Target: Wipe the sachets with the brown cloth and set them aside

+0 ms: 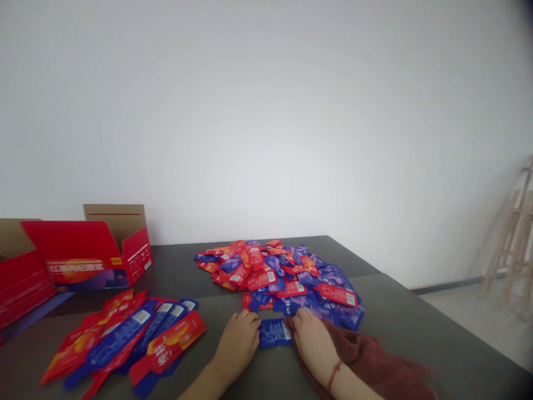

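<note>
My left hand and my right hand rest on the dark table, knuckles up and fingers curled. Between them lies a blue sachet; each hand touches one end of it, and the fingertips are hidden under the hands. Just beyond lies a big pile of red and blue sachets. A red cord circles my right wrist. A dark red cloth lies under and beside my right forearm.
A fan of flat red and blue carton blanks lies at the left front. Behind it stands an open red carton with brown flaps, and another red box at the left edge. A wooden frame leans at the far right.
</note>
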Demonstrator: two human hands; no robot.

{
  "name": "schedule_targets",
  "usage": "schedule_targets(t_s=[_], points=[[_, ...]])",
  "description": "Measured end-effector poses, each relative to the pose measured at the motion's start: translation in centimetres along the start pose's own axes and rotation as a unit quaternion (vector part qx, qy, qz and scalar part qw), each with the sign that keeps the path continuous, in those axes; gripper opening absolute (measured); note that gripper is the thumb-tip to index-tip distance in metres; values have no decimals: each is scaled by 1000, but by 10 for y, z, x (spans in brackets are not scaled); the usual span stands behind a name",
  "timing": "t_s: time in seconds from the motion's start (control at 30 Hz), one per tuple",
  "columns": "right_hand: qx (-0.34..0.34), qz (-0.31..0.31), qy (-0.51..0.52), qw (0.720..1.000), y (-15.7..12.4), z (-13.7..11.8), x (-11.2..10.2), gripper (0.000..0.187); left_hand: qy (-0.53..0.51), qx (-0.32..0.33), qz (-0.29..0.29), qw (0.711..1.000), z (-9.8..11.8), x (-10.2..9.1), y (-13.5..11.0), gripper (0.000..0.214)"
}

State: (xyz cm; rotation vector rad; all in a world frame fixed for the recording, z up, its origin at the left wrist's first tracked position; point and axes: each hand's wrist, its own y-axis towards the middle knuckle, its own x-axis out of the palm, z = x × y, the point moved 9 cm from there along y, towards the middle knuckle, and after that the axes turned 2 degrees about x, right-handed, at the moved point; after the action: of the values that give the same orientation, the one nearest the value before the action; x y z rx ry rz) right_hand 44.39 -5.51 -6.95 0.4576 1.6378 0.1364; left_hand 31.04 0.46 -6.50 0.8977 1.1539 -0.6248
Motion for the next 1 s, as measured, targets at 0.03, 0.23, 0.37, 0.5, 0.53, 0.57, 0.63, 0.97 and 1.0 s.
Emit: schedule_targets(t_s=[0.03, 0.23, 0.37, 0.5, 0.53, 0.57, 0.63, 0.97, 1.0], points=[[-4, -8, -3, 1000, 3, -7, 1, 30, -3, -2, 3, 1000, 0, 0, 0, 25], [-87, -51, 22, 995, 3, -70, 9, 18, -5, -8, -2, 1000, -2, 1, -3, 30], [-120, -36, 74, 989, -13, -66, 4, 13, -9, -4, -3, 1000, -6, 4, -4, 37], [-32, -12, 74, 997, -13, -22, -8, 18, -18, -2, -2, 1000, -9, 8, -1, 40], [-4, -11, 67, 998, -10, -13, -11, 21, -19, -3, -3, 1000, -9, 8, 0, 39], [16, -12, 57, 998, -5, -8, -12, 23, -20, -4, -3, 1000, -9, 8, 0, 39], [28, -20, 34, 999, 7, -10, -12, 25, -17, -5, -5, 1000, -7, 8, 1, 38], [-89, -44, 33, 995, 12, -63, 10, 18, 7, -3, -39, 999, -7, 4, 2, 41], [-71, -39, 40, 996, 12, -50, 7, 20, 7, 1, -42, 999, -7, 3, 2, 42]])
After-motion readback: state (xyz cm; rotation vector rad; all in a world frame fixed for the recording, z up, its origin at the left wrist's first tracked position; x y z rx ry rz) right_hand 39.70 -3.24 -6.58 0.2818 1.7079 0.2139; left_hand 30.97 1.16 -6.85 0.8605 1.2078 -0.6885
